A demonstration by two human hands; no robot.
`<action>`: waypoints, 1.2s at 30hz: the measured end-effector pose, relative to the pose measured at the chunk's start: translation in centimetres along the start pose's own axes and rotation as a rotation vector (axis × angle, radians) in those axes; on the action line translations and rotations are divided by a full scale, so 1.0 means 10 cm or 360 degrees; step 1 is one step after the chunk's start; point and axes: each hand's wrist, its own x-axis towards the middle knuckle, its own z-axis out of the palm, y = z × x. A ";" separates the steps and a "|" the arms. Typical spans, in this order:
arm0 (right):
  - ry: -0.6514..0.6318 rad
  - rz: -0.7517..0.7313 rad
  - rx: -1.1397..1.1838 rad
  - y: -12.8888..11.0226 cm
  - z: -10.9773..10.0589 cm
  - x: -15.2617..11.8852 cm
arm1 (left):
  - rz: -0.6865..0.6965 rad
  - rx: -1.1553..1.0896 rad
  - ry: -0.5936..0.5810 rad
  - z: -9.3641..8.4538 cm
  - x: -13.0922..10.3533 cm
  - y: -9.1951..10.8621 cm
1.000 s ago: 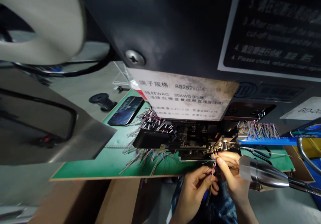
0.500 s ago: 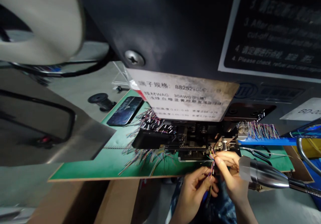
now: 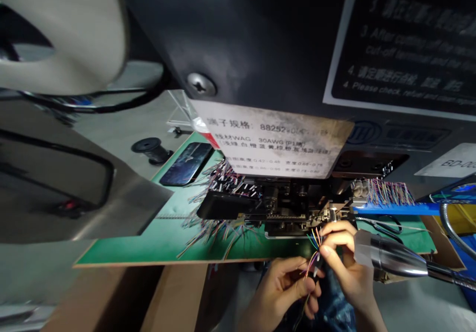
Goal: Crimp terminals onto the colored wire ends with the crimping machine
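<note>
A bundle of thin coloured wires (image 3: 313,259) runs between my two hands, just in front of the crimping machine's working area (image 3: 290,218). My left hand (image 3: 284,287) is closed around the lower part of the bundle, where a dark cable trails down. Higher up, my right hand (image 3: 344,255) pinches the wires between thumb and fingers. Their free ends fan out in green, orange, yellow and other colours above my fingertips. A small white piece shows on the bundle between the hands. My palms hide part of the wires.
The machine's dark housing (image 3: 260,39) fills the view above. A green board (image 3: 126,248) carries a phone (image 3: 186,163), a heap of wire bundles (image 3: 226,181) and black-handled scissors (image 3: 383,228). A metal lamp head (image 3: 397,256) stands close beside my right hand.
My right hand has moved slightly down, away from the machine, with the wires. Their ends now spread more widely. My left hand stays low on the bundle, having shifted a little.
</note>
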 end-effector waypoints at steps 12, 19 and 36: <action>0.0196 0.0352 0.0109 0.09 0.12 -0.01 | 0.0203 0.0224 0.0219 0.13 0.10 0.10; 0.0185 0.0352 0.0118 0.08 0.12 -0.02 | 0.0200 0.0225 0.0240 0.12 0.09 0.08; 0.0212 0.0317 0.0061 0.15 0.14 -0.04 | 0.0212 0.0217 0.0242 0.12 0.08 0.09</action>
